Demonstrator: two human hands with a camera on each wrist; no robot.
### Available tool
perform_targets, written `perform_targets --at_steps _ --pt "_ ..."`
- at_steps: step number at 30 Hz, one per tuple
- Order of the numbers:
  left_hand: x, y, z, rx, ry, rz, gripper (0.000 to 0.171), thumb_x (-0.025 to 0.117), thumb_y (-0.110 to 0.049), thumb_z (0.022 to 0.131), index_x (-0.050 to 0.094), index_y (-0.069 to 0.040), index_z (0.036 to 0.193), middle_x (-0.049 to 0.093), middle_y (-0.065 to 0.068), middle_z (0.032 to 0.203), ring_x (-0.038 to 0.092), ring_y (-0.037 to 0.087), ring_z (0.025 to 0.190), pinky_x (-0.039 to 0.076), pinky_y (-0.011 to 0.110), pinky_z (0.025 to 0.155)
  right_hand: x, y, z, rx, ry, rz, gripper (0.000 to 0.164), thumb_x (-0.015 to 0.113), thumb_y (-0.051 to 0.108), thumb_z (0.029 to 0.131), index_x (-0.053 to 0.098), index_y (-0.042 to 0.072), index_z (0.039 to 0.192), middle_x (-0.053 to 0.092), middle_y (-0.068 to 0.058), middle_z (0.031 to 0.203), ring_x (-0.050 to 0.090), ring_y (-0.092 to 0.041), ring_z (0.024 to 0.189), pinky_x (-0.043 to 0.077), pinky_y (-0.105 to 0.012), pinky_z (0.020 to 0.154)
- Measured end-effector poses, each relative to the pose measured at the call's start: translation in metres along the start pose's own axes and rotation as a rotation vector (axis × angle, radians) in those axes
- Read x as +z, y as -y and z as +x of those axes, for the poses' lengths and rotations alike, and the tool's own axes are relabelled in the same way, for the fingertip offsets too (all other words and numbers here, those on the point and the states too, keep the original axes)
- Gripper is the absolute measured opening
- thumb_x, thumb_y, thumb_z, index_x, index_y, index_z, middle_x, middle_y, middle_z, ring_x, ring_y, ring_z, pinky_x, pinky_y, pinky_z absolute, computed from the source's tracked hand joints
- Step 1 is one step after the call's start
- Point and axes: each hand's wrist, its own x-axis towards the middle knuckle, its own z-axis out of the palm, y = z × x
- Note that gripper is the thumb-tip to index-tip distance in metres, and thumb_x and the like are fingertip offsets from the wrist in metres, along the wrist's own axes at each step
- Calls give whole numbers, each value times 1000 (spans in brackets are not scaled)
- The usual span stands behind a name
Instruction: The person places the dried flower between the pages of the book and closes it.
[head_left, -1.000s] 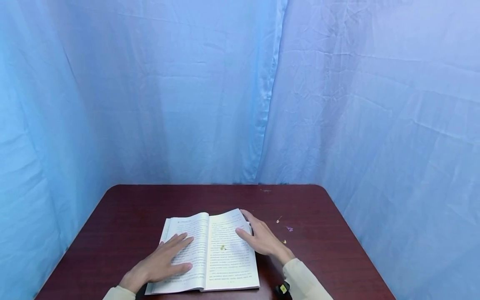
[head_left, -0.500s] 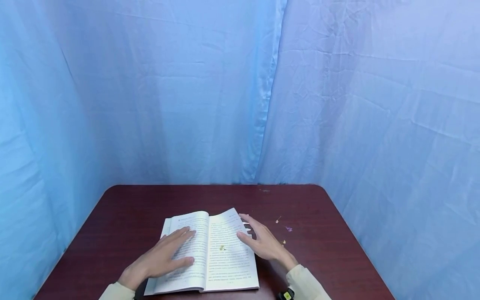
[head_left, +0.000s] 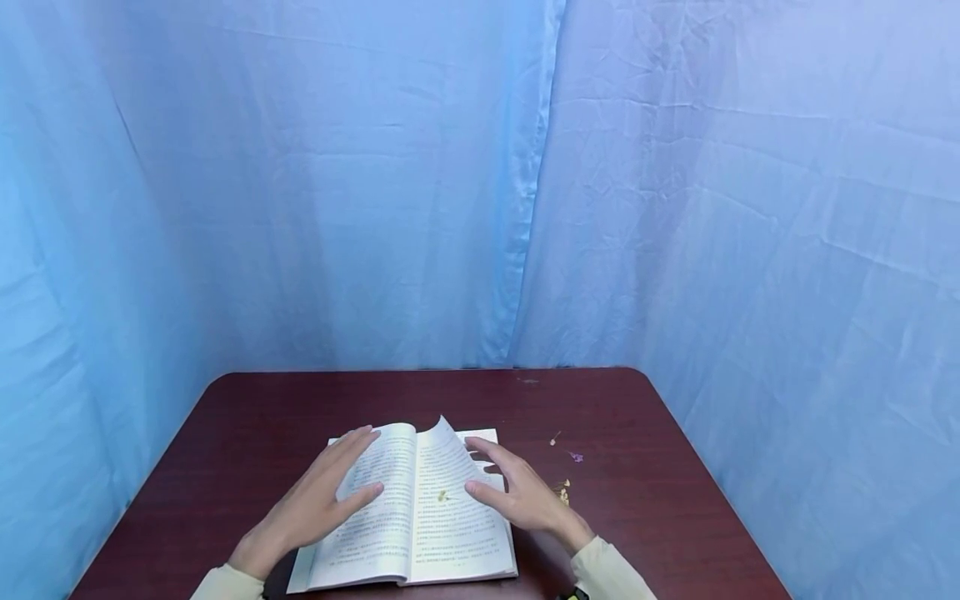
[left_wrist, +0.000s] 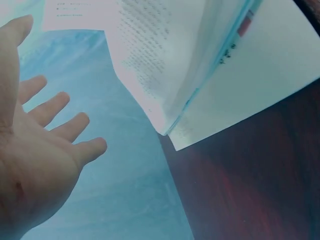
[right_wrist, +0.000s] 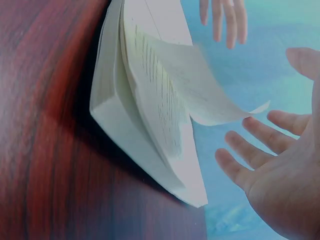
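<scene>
An open book [head_left: 375,533] lies on the table, with printed text on both pages. On its right page rests a small yellowish dried flower [head_left: 443,496]. That page's far corner [head_left: 444,429] curls up and leftward; in the right wrist view the curling page [right_wrist: 215,102] meets or nearly meets a fingertip. My right hand [head_left: 521,493] is at the book's right edge, fingers spread; whether it presses the page is hard to tell. Above the left page my left hand [head_left: 315,496] hovers with loosely extended fingers, and the left wrist view shows that hand [left_wrist: 45,145] apart from the book.
Right of the book lie a small pale flower sprig [head_left: 555,438], a purple flower [head_left: 576,457] and a yellow sprig [head_left: 563,492] partly behind the right hand. The dark red table [head_left: 285,400] has blue curtains [head_left: 375,208] around it.
The right page's far corner has lifted and curled left, exposing more pages beneath. My right hand has shifted slightly left and nearer. My left hand has risen off the left page.
</scene>
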Motion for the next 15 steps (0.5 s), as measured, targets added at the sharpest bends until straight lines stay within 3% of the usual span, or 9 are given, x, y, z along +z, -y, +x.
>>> perform_targets --at_steps 6,15 --pt "-5 -4 4 30 -59 -14 74 79 -36 108 48 -14 172 49 15 177 45 46 165 42 74 127 4 11 0 0 85 54 68 68 28 111 44 6 171 56 -20 170 59 -44 153 60 -50 121" --pt "-12 -10 7 46 -72 -27 73 77 -35 109 48 -10 171 50 16 177 45 47 164 42 75 126 9 20 0 -40 153 27 67 67 29 112 45 6 171 50 -17 174 57 -42 155 60 -46 121"
